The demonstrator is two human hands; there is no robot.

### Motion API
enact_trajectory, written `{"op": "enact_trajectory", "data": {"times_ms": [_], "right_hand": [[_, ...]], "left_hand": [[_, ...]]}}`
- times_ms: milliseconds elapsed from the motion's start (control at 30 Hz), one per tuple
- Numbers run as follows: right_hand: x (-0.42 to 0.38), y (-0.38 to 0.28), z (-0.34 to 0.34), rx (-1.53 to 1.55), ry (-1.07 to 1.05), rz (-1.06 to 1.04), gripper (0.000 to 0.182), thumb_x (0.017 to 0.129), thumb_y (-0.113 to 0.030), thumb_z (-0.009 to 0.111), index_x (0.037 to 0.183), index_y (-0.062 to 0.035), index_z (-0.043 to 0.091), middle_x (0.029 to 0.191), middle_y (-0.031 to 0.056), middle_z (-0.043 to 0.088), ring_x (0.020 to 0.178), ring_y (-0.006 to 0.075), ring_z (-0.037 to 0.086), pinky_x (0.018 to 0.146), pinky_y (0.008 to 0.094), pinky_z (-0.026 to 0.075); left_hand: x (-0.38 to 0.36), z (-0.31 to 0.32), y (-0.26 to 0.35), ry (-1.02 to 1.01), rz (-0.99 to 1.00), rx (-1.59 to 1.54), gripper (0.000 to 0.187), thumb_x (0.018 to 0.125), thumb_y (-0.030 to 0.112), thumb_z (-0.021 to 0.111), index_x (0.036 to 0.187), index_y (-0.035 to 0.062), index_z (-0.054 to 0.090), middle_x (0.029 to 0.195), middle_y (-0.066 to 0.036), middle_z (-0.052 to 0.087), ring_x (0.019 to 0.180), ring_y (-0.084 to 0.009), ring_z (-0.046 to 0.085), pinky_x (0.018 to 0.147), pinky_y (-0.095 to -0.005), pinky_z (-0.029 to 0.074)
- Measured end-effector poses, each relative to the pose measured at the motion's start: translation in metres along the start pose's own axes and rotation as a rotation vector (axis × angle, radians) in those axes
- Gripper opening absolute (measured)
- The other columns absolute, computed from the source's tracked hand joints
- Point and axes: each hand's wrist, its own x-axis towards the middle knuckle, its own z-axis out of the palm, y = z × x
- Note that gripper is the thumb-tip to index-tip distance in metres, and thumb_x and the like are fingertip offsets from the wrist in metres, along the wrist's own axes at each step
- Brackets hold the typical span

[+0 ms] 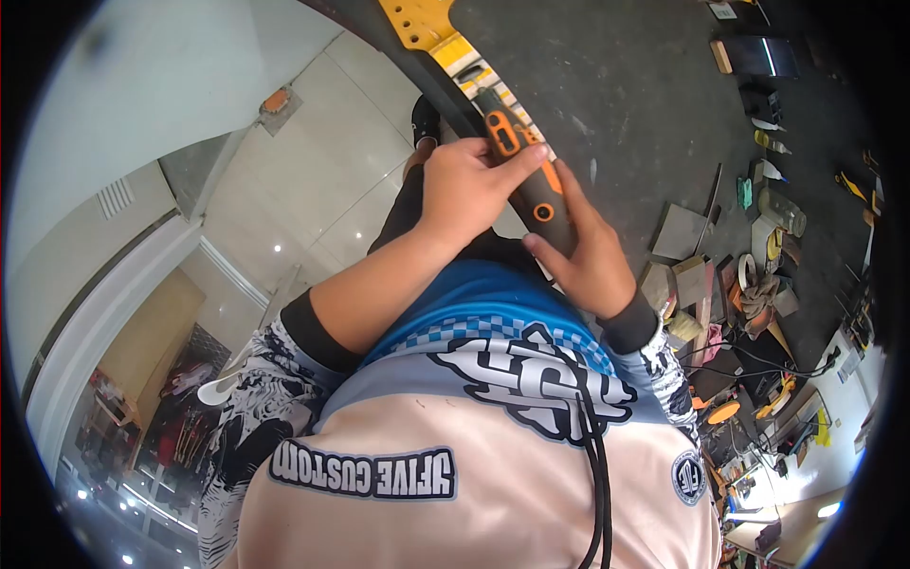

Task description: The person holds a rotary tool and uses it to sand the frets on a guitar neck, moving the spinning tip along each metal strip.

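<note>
A guitar neck (450, 45) with a yellow headstock reaches away from me at the top, strips of yellow and white tape across its fretboard. Over the taped part lies a black-and-orange handheld power tool (553, 176), its narrow head toward the headstock. My left hand (466, 190) grips the tool's body from the left, thumb on top and the other fingers mostly hidden beneath. My right hand (597, 266) holds the rear part from the right, fingers along its side and thumb at the near end. The tool and my hands cover the lower neck.
A dark worktop (626, 85) spreads to the right. Small bottles (773, 142), a glass jar (783, 211), a flat grey plate (678, 230), wood pieces (695, 284) and black cables (806, 372) crowd its right side. Pale floor tiles (332, 152) lie at left.
</note>
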Motion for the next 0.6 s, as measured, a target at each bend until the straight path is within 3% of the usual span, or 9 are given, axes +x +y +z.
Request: {"op": "enact_trajectory", "data": {"times_ms": [100,233,600], "right_hand": [[0.01,0.015,-0.011,-0.088,0.071,-0.108,0.087,0.085,-0.016,0.079,0.161,-0.0123,0.036,0.115,0.0253,0.067,0.099,0.0394,0.07,0.088,0.0424,0.056],[0.019,0.021,-0.02,-0.136,0.036,-0.094,0.085,0.085,-0.013,0.077,0.16,-0.0124,0.038,0.106,0.0236,0.069,0.091,0.0382,0.07,0.083,0.0428,0.056],[0.026,0.023,-0.011,-0.046,0.001,-0.112,0.083,0.085,-0.013,0.077,0.159,-0.0089,0.04,0.105,0.0265,0.07,0.094,0.0423,0.073,0.082,0.0434,0.057]], "left_hand": [[0.006,0.009,0.011,0.0,0.024,0.024,0.043,0.092,0.033,0.082,0.103,-0.0079,0.075,0.088,-0.011,0.077,0.077,-0.0117,0.074,0.067,-0.0248,0.061],[0.01,0.013,0.017,0.001,-0.034,0.0,0.044,0.091,0.034,0.083,0.1,-0.0082,0.074,0.087,-0.011,0.077,0.074,-0.0123,0.074,0.063,-0.024,0.06],[0.011,0.005,0.013,0.088,-0.125,0.063,0.042,0.09,0.03,0.085,0.096,-0.0092,0.071,0.085,-0.013,0.075,0.069,-0.0106,0.071,0.059,-0.0216,0.058]]}}
